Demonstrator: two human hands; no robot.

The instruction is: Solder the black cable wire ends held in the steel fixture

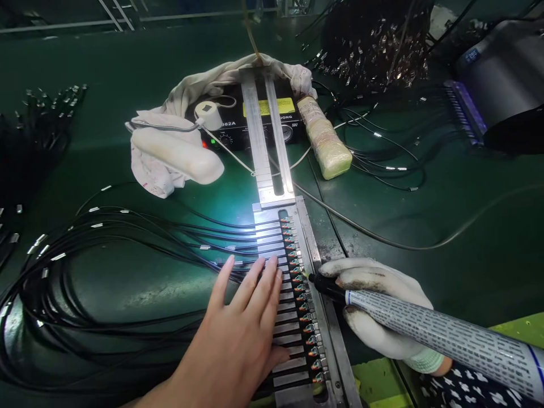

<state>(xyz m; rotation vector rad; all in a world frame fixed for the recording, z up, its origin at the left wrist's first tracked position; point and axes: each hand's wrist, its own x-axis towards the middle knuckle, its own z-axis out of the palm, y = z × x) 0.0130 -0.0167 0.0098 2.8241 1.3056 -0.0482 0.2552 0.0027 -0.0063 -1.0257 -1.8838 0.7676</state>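
Observation:
My bare left hand (244, 317) lies with spread fingers on the black cables (204, 232), where they enter a slotted metal fixture (312, 243). Cable ends with small metal connectors and orange and green wires line up in a row (306, 317) along the fixture. My right hand (382, 300), in a soiled white glove, is closed around the black front of a thick tool (425, 328) with a grey patterned sleeve. The tool's tip is at the connector row, just right of my left fingertips. A bright light shines at the fixture's upper left.
A black control box (233, 133) sits behind the fixture, under a metal bracket (259, 147). Around it are a white cloth (157, 170), a white lamp (178, 156) and a wrapped yellowish block (327, 141). Cable bundles (378, 39) lie at the back right and far left.

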